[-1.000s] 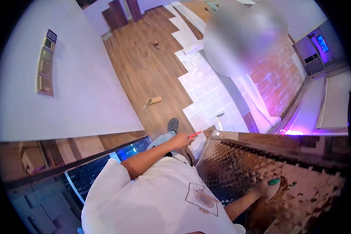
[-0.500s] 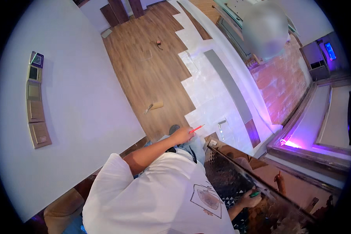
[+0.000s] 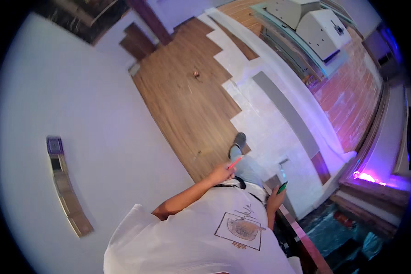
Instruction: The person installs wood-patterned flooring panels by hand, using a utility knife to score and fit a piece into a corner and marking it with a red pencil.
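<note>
I have the left hand [image 3: 221, 174] in front of the white shirt [image 3: 205, 233], its fingers closed on a red pencil [image 3: 235, 162] that slants up and to the right over the light blue trousers [image 3: 250, 170]. The right hand [image 3: 275, 200] has its fingers clamped round a small green thing [image 3: 282, 187]; I can't make out its kind from here. Half a second ago that hand is over the dark patterned panel at lower right; now I see it drawn up beside the trousers, much nearer the left hand, and the panel's patterned face has left my view. The left hand keeps the same pencil hold.

The view has swung too: the row of switches [image 3: 67, 196] on the white wall [image 3: 109, 150] sits lower, and a shoe [image 3: 237, 144] shows more fully by the stepped edge of the wood planks [image 3: 187, 105]. On the white underlay [image 3: 255, 123], a grey strip [image 3: 285, 112] runs along the right edge, and a metal bar [image 3: 282, 169] lies toward the near end. The white boxes [image 3: 324, 34] at upper right show plainly now.
</note>
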A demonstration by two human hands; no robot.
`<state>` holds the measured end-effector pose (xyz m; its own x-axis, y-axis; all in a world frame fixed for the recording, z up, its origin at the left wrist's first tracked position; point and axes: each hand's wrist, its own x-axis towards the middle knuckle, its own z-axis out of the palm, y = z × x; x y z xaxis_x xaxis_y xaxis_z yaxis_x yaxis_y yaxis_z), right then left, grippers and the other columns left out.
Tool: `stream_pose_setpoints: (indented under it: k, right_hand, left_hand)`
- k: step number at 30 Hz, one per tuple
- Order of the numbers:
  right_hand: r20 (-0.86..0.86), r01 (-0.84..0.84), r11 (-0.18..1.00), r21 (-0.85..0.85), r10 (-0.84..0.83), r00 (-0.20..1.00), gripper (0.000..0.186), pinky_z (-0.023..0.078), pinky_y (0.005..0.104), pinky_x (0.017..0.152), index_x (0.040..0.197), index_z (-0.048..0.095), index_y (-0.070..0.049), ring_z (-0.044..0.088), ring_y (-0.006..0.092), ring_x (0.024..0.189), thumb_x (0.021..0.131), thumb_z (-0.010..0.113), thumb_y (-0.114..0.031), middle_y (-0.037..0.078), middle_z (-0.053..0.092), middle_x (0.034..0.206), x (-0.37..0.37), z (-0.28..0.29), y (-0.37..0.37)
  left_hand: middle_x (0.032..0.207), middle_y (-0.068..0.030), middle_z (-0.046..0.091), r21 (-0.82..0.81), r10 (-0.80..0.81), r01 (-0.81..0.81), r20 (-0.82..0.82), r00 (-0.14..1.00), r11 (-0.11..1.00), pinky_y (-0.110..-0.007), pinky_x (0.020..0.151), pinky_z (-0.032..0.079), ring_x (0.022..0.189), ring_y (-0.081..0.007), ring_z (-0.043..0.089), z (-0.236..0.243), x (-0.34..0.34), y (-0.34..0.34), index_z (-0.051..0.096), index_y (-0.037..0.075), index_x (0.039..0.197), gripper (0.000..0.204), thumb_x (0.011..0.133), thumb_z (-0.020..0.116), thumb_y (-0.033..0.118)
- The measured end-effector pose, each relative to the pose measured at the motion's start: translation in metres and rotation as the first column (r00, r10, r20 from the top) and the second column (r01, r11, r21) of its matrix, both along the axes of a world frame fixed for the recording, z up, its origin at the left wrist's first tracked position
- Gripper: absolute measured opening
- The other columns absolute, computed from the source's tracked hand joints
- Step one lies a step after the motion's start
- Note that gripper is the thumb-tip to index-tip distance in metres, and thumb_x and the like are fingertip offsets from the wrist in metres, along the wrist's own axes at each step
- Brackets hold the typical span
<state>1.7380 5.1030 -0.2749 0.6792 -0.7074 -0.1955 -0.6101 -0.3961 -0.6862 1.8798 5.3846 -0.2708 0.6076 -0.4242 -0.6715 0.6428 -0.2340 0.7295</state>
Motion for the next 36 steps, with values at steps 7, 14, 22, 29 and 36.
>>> stream_pose_setpoints:
  k: [7,14,22,29,36]
  right_hand:
    - [-0.099,0.301,0.772,0.56,-0.299,0.949,0.013,0.047,0.0302,0.052,0.09,0.058,-0.001,0.059,0.0151,0.056,0.093,0.063,-0.012,0.009,0.063,0.07,0.108,-0.103,-0.032]
    - [-0.054,0.101,0.668,0.737,-0.091,0.994,0.02,0.046,0.0301,0.059,0.097,0.065,0.001,0.056,0.0143,0.06,0.09,0.066,-0.017,0.006,0.061,0.072,0.226,-0.05,-0.025]
    - [0.337,-0.398,0.42,0.815,0.215,0.917,0.039,0.04,0.0206,0.057,0.129,0.066,-0.005,0.052,0.0049,0.069,0.09,0.064,-0.003,0.001,0.065,0.103,0.37,0.086,0.064]
    - [0.244,-0.287,0.674,0.681,0.16,0.956,0.043,0.042,0.0208,0.065,0.135,0.063,-0.005,0.052,0.0053,0.076,0.093,0.065,-0.013,0.0,0.064,0.094,0.421,0.104,0.094]
    - [0.132,0.239,0.732,0.638,-0.409,0.903,0.04,0.052,0.0285,0.073,0.131,0.061,0.004,0.07,0.0175,0.098,0.096,0.062,-0.016,0.013,0.068,0.117,0.387,0.065,0.074]
  left_hand:
    - [0.065,-0.0014,0.058,0.335,-0.379,0.289,0.242,0.893,0.897,-0.032,0.055,0.046,0.056,-0.0125,0.054,0.057,0.189,-0.007,0.061,0.006,0.095,0.038,0.104,0.053,0.042]
    - [0.064,-0.0016,0.057,0.332,-0.197,0.058,0.403,0.894,0.942,-0.033,0.055,0.044,0.056,-0.0134,0.054,0.104,0.282,-0.049,0.061,0.007,0.095,0.034,0.103,0.054,0.039]
    - [0.077,-0.0097,0.064,0.183,-0.331,0.284,0.327,0.885,0.941,-0.037,0.063,0.049,0.069,-0.0206,0.062,0.062,0.309,-0.029,0.063,0.003,0.099,0.033,0.1,0.057,0.036]
    - [0.079,-0.0137,0.067,0.15,-0.563,0.549,0.364,0.742,0.822,-0.04,0.065,0.051,0.073,-0.0251,0.067,0.07,0.372,-0.037,0.063,0.002,0.098,0.028,0.098,0.053,0.028]
    - [0.075,-0.0071,0.063,0.007,-0.614,0.635,0.266,0.743,0.772,-0.034,0.061,0.05,0.065,-0.0146,0.06,0.046,0.404,-0.007,0.065,0.003,0.095,0.027,0.097,0.062,0.029]
